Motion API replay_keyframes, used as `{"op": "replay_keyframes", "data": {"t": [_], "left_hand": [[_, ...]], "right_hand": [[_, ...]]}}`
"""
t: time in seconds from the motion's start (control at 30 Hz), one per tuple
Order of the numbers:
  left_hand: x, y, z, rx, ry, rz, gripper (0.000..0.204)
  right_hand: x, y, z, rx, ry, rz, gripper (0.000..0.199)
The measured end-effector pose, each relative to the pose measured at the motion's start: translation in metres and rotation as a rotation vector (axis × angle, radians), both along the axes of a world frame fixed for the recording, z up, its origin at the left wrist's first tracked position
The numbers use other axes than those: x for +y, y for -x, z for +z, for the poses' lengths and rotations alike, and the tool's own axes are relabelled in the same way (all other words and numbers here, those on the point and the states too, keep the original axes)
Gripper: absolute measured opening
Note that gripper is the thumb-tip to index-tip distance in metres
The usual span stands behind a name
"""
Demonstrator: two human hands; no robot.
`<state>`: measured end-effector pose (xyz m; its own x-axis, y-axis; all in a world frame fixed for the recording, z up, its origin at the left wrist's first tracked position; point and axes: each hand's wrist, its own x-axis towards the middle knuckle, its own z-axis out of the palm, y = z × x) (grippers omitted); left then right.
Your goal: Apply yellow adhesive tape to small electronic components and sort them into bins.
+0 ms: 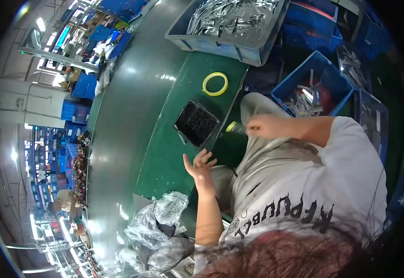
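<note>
My left hand (201, 170) is raised just below a small black bin (182, 124), palm up with the fingers spread. A tiny pale spot shows near its palm, too small to name. Many small black pieces (204, 122) lie in the bin, which sits on the green work surface (158, 162). Close to my lap, my right hand (262, 126) is closed around a short dark handle-like tool (236, 128) with a yellow-green end. My fingers hide part of that tool, so its kind is unclear. Beyond the bin lies a roll of yellow tape (215, 84).
A large grey-blue crate (239, 52) of metal parts stands at the far edge. To my right, a blue basket (283, 85) holds pale strips. Clear plastic bags (158, 217) lie at the lower left. A long shiny conveyor belt (118, 134) runs along the left.
</note>
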<state>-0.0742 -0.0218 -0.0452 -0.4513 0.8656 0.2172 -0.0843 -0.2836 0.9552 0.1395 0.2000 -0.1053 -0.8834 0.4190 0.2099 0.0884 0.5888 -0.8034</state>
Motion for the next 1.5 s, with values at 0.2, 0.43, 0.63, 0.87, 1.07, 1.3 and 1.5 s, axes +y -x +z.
{"op": "replay_keyframes", "data": {"t": [0.2,0.43,0.63,0.87,1.07,1.3,1.5], "left_hand": [[0.003,0.001,-0.007,0.018,0.041,0.018,0.103],[-0.002,0.006,-0.010,0.039,0.071,0.073,0.097],[0.002,0.004,-0.009,0.075,0.066,0.054,0.095],[0.008,0.004,-0.017,0.170,0.101,-0.027,0.085],[-0.008,0.013,-0.014,0.222,0.017,0.010,0.082],[0.001,0.025,-0.019,0.199,-0.004,-0.015,0.073],[0.003,0.030,-0.020,0.217,-0.010,-0.017,0.072]], "right_hand": [[0.040,-0.108,-0.047,-0.178,-0.175,-0.584,0.027],[0.052,-0.079,0.015,0.192,-0.338,-0.807,0.046],[0.143,-0.051,0.147,0.470,-0.785,-0.795,0.027],[0.307,0.002,0.138,-0.677,-0.424,-0.569,0.033],[0.274,0.038,0.144,-0.788,-0.251,-0.378,0.048],[0.271,0.033,0.157,-0.612,0.120,-0.449,0.059],[0.261,0.049,0.179,-0.721,0.101,-0.445,0.049]]}}
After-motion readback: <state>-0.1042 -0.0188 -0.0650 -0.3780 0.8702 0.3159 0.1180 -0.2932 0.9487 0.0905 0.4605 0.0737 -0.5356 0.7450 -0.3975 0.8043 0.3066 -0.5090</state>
